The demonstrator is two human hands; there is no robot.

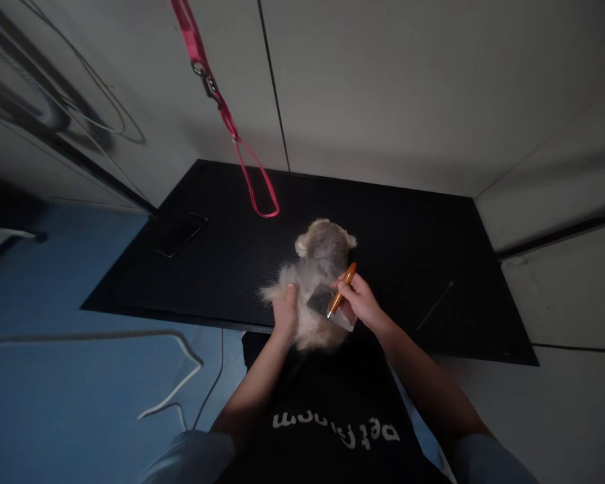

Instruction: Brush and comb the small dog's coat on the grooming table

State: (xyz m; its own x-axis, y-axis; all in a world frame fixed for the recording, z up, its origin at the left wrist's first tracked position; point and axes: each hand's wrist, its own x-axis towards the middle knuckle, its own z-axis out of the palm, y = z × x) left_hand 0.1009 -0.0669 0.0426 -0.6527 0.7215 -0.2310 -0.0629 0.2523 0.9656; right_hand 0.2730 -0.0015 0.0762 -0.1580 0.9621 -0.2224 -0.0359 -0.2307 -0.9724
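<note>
A small dog (327, 243) with pale, fluffy fur is at the near edge of the black table, its head turned away from me. My left hand (286, 312) holds the dog's left side, the thumb lying up over the fur and the other fingers hidden in it. In my right hand (359, 300) is a slicker brush (343, 290) with an orange-brown wooden handle and a flat, wide head. The brush head rests at the dog's back; its bristles do not show clearly.
A pink grooming leash (255, 181) with a metal clip hangs its loop over the black table mat (383, 222). A dark phone (181, 234) lies at the left end. A thin stick-like tool (436, 304) lies at right. Cables (181, 343) run above the blue floor.
</note>
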